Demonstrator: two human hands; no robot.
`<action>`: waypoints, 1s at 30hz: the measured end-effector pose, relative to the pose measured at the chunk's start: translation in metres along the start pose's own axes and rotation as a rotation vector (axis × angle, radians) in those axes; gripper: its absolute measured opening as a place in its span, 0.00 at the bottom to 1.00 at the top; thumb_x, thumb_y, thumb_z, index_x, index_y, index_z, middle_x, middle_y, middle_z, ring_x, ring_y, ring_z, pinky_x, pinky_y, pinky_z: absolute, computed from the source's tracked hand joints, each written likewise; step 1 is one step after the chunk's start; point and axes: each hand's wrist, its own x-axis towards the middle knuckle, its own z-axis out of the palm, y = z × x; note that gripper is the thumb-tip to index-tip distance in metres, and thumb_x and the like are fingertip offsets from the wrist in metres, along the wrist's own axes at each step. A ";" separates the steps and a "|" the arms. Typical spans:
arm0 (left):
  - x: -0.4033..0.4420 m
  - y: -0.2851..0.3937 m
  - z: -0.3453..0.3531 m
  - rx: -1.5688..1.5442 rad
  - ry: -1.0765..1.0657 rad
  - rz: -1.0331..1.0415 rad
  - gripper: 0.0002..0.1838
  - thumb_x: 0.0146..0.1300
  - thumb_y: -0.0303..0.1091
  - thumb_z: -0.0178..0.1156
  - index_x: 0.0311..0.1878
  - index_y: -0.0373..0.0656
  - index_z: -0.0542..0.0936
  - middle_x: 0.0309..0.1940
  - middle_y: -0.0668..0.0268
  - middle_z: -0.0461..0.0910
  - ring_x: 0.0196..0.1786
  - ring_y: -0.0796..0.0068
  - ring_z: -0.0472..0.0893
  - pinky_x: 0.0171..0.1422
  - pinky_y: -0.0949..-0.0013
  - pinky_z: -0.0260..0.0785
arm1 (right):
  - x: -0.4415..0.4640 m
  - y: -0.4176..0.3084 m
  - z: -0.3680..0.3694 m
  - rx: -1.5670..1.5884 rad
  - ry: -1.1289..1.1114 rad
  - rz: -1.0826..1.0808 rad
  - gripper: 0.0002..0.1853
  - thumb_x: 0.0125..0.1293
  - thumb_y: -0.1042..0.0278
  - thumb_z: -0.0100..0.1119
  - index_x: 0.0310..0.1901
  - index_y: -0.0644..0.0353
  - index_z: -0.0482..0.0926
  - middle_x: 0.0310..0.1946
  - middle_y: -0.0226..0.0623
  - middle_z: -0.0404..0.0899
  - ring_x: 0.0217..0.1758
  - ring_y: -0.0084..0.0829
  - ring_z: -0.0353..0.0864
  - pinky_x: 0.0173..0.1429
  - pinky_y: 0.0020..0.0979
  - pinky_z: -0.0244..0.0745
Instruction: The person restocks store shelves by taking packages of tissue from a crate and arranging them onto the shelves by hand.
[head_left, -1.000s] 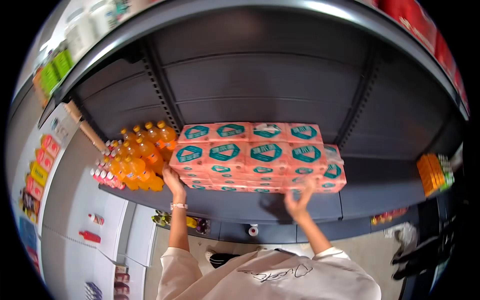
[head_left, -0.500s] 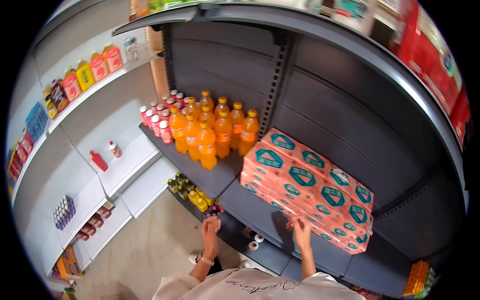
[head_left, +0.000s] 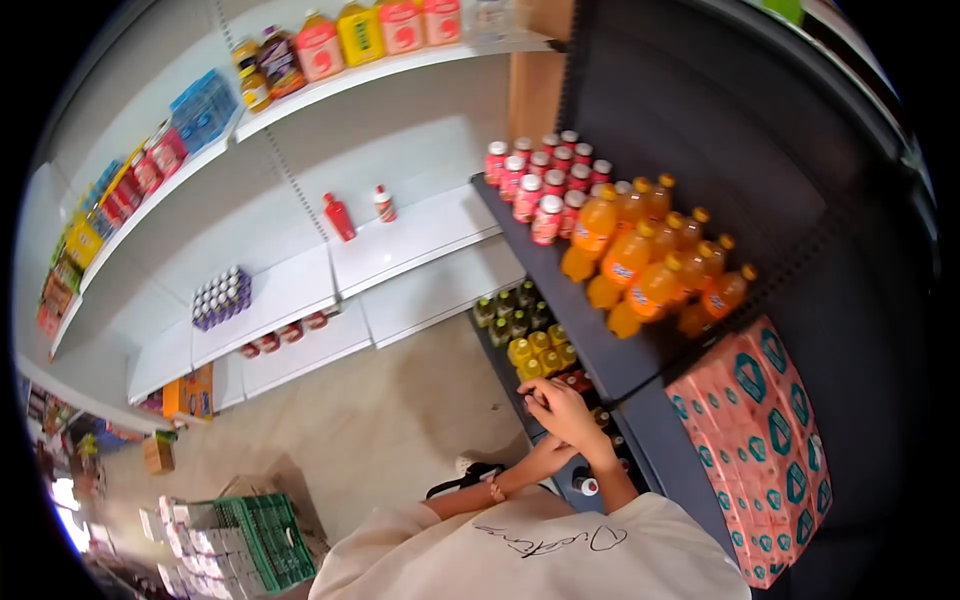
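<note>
In front of my body my forearms meet. My right hand reaches left over the lower shelf edge, fingers loosely bent and a little apart, with nothing visible in them. My left hand is just below it, against or under the right wrist; its fingers are hidden. Beyond my right hand, yellow-capped bottles and dark green bottles stand on the low shelf. Above, on the dark shelf, are orange soda bottles and small pink bottles with white caps.
Pink wrapped cartons sit at right on the dark shelf. White shelves line the left with a red bottle and a purple pack of bottles. A green crate stands on the floor beside stacked white packs.
My view has turned left, bringing in more white shelving and the green crate. My hands, apart before, have come together, the right one moving left across the left.
</note>
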 end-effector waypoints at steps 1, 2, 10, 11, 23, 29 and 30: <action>0.000 0.009 -0.013 0.095 0.036 0.075 0.13 0.66 0.29 0.55 0.51 0.34 0.76 0.41 0.57 0.82 0.47 0.70 0.80 0.51 0.66 0.72 | 0.013 -0.012 0.014 0.064 -0.015 -0.019 0.11 0.63 0.72 0.56 0.48 0.54 0.75 0.26 0.38 0.75 0.33 0.38 0.77 0.39 0.37 0.73; -0.005 0.017 -0.037 0.181 -0.029 -0.057 0.14 0.67 0.30 0.53 0.52 0.33 0.75 0.48 0.58 0.79 0.51 0.69 0.77 0.55 0.65 0.69 | 0.028 -0.020 0.029 0.107 -0.058 -0.014 0.13 0.63 0.72 0.56 0.49 0.54 0.74 0.28 0.37 0.76 0.34 0.38 0.78 0.41 0.37 0.73; -0.093 0.001 -0.139 0.456 0.239 -0.061 0.15 0.62 0.26 0.55 0.52 0.35 0.74 0.47 0.54 0.78 0.51 0.66 0.76 0.53 0.62 0.69 | 0.078 -0.050 0.170 0.430 -0.386 -0.228 0.19 0.59 0.76 0.56 0.53 0.55 0.75 0.30 0.34 0.77 0.38 0.32 0.78 0.47 0.33 0.73; -0.108 0.002 -0.148 0.557 0.210 -0.085 0.15 0.62 0.26 0.55 0.53 0.35 0.73 0.47 0.53 0.77 0.53 0.67 0.75 0.53 0.62 0.69 | 0.080 -0.054 0.183 0.439 -0.524 -0.199 0.19 0.58 0.76 0.56 0.52 0.55 0.75 0.30 0.34 0.76 0.38 0.31 0.78 0.47 0.32 0.73; -0.167 0.060 -0.300 -0.447 1.404 0.108 0.18 0.69 0.29 0.51 0.61 0.39 0.70 0.49 0.65 0.77 0.51 0.78 0.75 0.58 0.73 0.68 | 0.235 -0.140 0.324 0.683 -0.901 -0.258 0.10 0.59 0.80 0.59 0.43 0.66 0.81 0.39 0.33 0.83 0.37 0.18 0.77 0.46 0.23 0.73; -0.205 0.097 -0.430 -0.139 1.588 0.082 0.17 0.69 0.28 0.53 0.61 0.40 0.73 0.48 0.62 0.81 0.51 0.76 0.78 0.57 0.72 0.70 | 0.352 -0.197 0.393 0.617 -0.919 -0.338 0.15 0.60 0.77 0.63 0.50 0.61 0.81 0.30 0.32 0.84 0.36 0.20 0.80 0.50 0.26 0.73; -0.212 0.115 -0.452 -0.092 1.589 0.035 0.17 0.69 0.28 0.53 0.60 0.40 0.74 0.48 0.62 0.81 0.50 0.76 0.79 0.57 0.71 0.70 | 0.369 -0.214 0.402 0.583 -0.913 -0.373 0.16 0.59 0.77 0.64 0.50 0.61 0.81 0.30 0.31 0.84 0.37 0.19 0.80 0.51 0.25 0.72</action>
